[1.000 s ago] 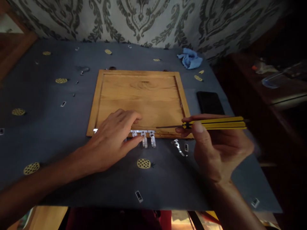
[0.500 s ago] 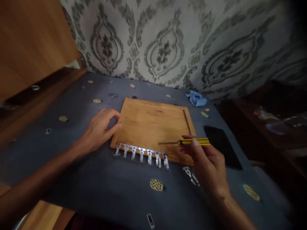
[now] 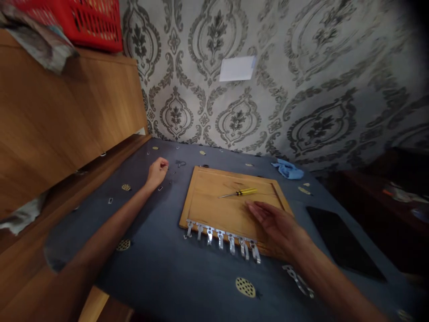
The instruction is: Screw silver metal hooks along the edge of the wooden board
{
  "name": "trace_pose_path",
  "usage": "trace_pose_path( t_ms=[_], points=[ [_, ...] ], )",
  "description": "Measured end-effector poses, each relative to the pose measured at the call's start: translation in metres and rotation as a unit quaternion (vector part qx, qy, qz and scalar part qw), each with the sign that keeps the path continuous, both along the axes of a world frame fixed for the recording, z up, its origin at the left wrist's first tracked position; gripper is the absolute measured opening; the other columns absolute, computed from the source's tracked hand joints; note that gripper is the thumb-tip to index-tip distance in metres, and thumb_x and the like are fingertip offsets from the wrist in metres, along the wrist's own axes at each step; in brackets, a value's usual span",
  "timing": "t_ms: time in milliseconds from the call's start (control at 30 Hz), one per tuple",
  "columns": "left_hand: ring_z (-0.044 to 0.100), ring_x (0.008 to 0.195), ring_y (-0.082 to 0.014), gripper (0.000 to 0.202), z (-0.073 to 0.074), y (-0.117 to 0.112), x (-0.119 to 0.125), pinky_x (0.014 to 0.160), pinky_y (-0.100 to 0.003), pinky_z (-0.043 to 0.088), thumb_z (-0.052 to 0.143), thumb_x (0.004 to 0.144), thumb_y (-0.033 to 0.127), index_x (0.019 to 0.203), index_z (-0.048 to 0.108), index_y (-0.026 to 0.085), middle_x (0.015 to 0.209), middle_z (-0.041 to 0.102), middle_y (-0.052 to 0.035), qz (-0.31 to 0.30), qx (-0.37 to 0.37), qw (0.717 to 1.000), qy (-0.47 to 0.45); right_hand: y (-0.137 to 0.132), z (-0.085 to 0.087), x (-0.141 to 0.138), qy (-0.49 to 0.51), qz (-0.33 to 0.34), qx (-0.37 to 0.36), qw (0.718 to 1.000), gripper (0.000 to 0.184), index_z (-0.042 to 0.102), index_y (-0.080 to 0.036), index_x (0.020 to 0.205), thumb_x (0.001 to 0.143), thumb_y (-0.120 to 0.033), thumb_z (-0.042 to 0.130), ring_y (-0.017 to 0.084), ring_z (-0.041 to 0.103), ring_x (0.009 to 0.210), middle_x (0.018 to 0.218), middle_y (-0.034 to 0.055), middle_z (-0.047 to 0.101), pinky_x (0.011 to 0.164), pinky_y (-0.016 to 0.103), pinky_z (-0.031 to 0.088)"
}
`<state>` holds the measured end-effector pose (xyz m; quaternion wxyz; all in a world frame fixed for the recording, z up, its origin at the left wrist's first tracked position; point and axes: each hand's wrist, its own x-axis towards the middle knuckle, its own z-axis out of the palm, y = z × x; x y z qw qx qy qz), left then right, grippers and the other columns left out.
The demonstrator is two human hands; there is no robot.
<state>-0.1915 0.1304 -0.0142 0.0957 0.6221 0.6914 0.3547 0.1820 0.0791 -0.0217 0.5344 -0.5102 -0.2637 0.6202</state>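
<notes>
A wooden board [image 3: 214,203] lies on the blue-grey tablecloth with a metal hook rail [image 3: 221,236] along its near edge. A yellow-handled screwdriver [image 3: 238,193] lies loose on the board. My right hand [image 3: 273,222] rests flat on the board's near right part, fingers stretched out, holding nothing. My left hand [image 3: 157,171] is reached out to the far left of the board, fingers curled in a pinch over small parts on the cloth; what it holds is too small to see.
A wooden cabinet [image 3: 60,120] with a red basket [image 3: 90,22] stands at the left. A black phone [image 3: 338,241] lies right of the board, a blue cloth [image 3: 287,170] behind it. A loose metal hook [image 3: 298,281] and small bits [image 3: 125,187] dot the tablecloth.
My right hand has put the screwdriver down on the board and now lies flat. My left hand moved from the board's edge to the far left. The view has tilted upward.
</notes>
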Motion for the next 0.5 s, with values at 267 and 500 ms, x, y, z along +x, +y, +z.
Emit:
trace_pose_path(
  t_ms=[267,500],
  points=[
    [0.062,0.104,-0.0227,0.034,-0.015,0.029,-0.004,0.087,-0.044,0.054,0.059,0.094,0.035,0.122,0.057,0.017,0.123,0.06,-0.0095,-0.011,-0.068,0.997,0.028,-0.075,0.02,0.017,-0.091,-0.015,0.088,0.992,0.037,0.075,-0.019,0.087,0.057,-0.038,0.086,0.013,0.068,0.063,0.078,0.0047,0.075,0.055,0.017,0.058],
    [0.062,0.105,-0.0216,0.031,-0.021,0.059,0.007,0.089,-0.043,0.054,0.057,0.095,0.035,0.121,0.058,0.019,0.125,0.059,-0.0096,-0.035,-0.066,0.994,0.084,-0.097,0.023,0.012,-0.279,-0.033,0.18,0.943,0.048,0.073,-0.019,0.086,0.065,-0.062,0.074,0.016,0.065,0.059,0.07,0.0054,0.071,0.054,0.024,0.057]
  ],
)
